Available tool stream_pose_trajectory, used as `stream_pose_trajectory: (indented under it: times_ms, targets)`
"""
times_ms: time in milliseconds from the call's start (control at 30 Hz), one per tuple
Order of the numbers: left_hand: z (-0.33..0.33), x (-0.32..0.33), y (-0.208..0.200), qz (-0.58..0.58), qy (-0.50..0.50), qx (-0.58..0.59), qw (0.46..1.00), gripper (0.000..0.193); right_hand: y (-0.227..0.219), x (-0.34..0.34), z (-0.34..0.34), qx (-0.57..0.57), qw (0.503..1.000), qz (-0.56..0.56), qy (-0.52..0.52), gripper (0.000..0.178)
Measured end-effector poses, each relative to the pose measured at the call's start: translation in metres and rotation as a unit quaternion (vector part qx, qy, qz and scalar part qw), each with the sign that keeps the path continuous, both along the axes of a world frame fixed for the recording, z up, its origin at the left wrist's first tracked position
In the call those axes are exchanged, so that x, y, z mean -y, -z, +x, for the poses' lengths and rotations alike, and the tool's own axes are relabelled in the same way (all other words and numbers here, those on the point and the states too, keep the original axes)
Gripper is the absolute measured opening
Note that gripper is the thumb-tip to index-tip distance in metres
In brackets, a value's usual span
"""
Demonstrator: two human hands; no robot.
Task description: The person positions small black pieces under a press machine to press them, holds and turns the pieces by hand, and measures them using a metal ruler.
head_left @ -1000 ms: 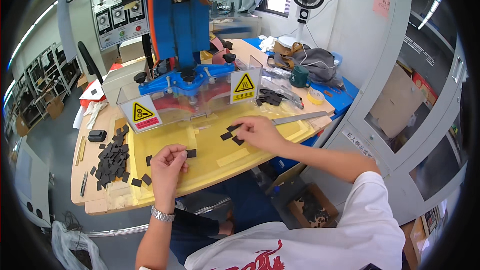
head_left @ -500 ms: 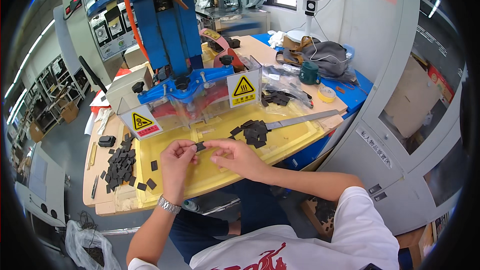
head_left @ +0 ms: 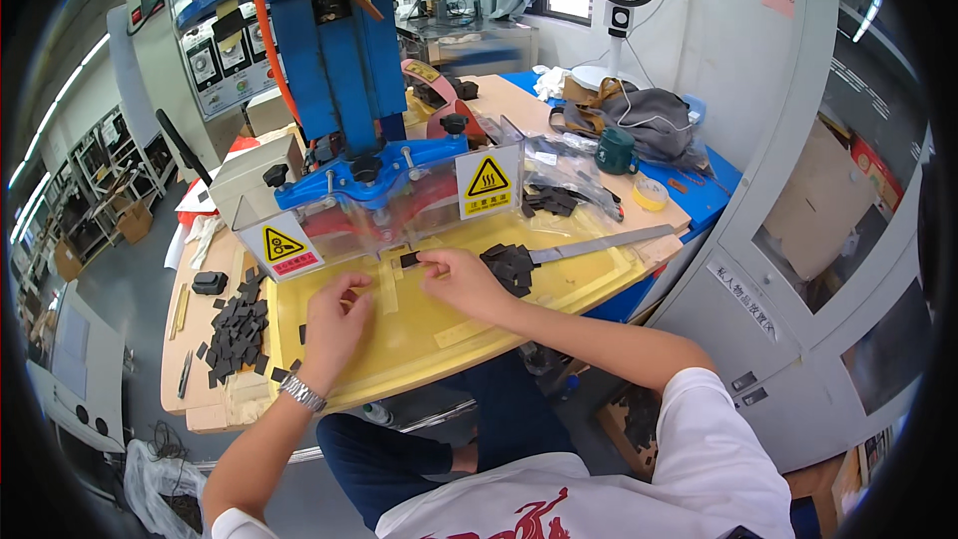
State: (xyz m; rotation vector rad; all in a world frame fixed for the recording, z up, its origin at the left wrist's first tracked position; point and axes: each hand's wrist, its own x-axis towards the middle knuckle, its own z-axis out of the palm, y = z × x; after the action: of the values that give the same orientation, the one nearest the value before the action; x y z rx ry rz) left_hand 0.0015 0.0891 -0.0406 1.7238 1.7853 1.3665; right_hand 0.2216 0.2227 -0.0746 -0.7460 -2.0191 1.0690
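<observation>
My right hand [head_left: 465, 284] pinches a small flat black rectangular piece [head_left: 409, 260] at its fingertips, just in front of the press's clear guard [head_left: 384, 230]. My left hand [head_left: 335, 324] hovers over the yellow work surface [head_left: 419, 329], thumb and fingers apart with nothing in them. Left of it a heap of like black pieces [head_left: 238, 331] spreads along the table edge. Another pile of black pieces [head_left: 508, 269] lies beyond my right hand, touching the end of a long steel strip [head_left: 604, 243]. Part of that pile is hidden behind the hand.
The blue press [head_left: 344, 80] rises over the table's middle, with warning signs on its guard. A dark block [head_left: 210, 283] and a pen-like tool [head_left: 186, 374] lie at the left edge. At the back right are a green mug [head_left: 617, 150], yellow tape roll [head_left: 651, 194] and grey bag [head_left: 654, 118].
My left hand has let go of the black piece and drawn back to the left and down. My right hand has carried the piece forward toward the press guard.
</observation>
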Motion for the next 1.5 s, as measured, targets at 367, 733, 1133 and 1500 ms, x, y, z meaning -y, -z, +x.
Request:
stream_pose_trajectory:
  times_ms: [367, 733, 1133, 1500]
  targets:
    - [-0.019, 0.029, -0.012, 0.059, 0.048, -0.225, 0.971, 0.019, -0.027, -0.022, -0.028, 0.183, 0.983, 0.016, -0.017, 0.064]
    - [-0.016, 0.015, -0.007, 0.057, 0.100, -0.263, 0.958, 0.026, -0.038, -0.002, -0.032, 0.190, 0.981, 0.030, 0.012, 0.060]
    - [-0.005, -0.044, 0.029, 0.090, 0.048, -0.377, 0.921, 0.043, -0.013, 0.016, -0.030, 0.176, 0.976, 0.123, 0.023, 0.067]
    - [0.001, -0.047, 0.027, 0.079, 0.032, -0.393, 0.915, 0.046, -0.018, 0.027, -0.024, 0.238, 0.937, 0.249, 0.051, 0.065]
